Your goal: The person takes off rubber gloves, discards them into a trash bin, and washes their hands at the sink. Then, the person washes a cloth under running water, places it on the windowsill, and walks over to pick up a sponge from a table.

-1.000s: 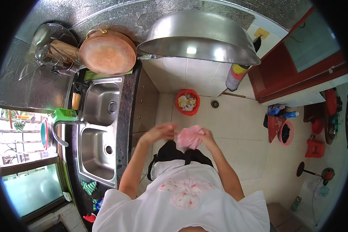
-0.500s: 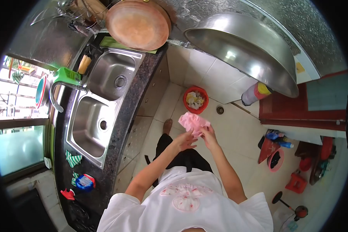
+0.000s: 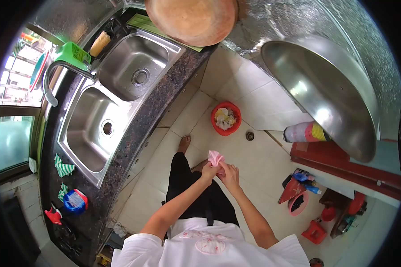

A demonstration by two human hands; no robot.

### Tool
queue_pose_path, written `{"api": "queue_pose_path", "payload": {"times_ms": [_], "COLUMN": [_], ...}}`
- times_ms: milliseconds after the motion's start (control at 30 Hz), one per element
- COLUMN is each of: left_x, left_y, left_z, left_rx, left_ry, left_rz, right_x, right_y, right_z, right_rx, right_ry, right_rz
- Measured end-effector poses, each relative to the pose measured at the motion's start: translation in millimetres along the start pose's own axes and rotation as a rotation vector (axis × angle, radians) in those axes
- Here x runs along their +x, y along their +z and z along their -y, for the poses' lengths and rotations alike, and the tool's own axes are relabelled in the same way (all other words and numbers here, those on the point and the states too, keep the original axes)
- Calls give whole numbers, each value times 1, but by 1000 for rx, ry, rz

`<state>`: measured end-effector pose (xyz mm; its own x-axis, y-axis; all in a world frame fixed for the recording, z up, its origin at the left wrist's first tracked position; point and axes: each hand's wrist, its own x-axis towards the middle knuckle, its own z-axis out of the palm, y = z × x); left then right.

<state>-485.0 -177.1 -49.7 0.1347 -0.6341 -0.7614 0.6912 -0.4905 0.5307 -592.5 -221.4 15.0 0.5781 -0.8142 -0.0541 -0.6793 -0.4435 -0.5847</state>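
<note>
A thin crumpled pink sheet [image 3: 215,157], whether plastic bag or cloth I cannot tell, is bunched up in front of my body. My left hand [image 3: 210,171] is closed around its lower left side. On the right, my right hand [image 3: 229,174] pinches it with bent fingers, close against the left. The top of the sheet sticks up above my fingers; the lower part is mostly hidden by them. Beyond my hands, apart from them, a red bin [image 3: 226,130] with pale and yellowish waste stands on the tiled floor.
To my left runs a dark counter [image 3: 120,153] with a double steel sink [image 3: 85,133], striped cloths [image 3: 64,166] and a blue bottle [image 3: 73,202]. A big steel wok [image 3: 321,84] juts out at upper right. A floor drain [image 3: 250,135] lies beside the bin.
The pink sheet went from loosely spread out to a tighter bunch. My hands drew together and closer to my body. The view has turned and shifted.
</note>
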Motion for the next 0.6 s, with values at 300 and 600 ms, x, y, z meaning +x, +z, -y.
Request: {"api": "queue_pose_path", "payload": {"times_ms": [300, 600], "left_x": [117, 172], "left_y": [-30, -129], "left_z": [13, 58], "left_rx": [506, 905], "left_ry": [254, 372], "left_rz": [-122, -185], "right_x": [90, 204], "right_y": [83, 194], "right_z": [-133, -351], "right_rx": [351, -170], "right_ry": [548, 761], "right_rz": [-35, -345]}}
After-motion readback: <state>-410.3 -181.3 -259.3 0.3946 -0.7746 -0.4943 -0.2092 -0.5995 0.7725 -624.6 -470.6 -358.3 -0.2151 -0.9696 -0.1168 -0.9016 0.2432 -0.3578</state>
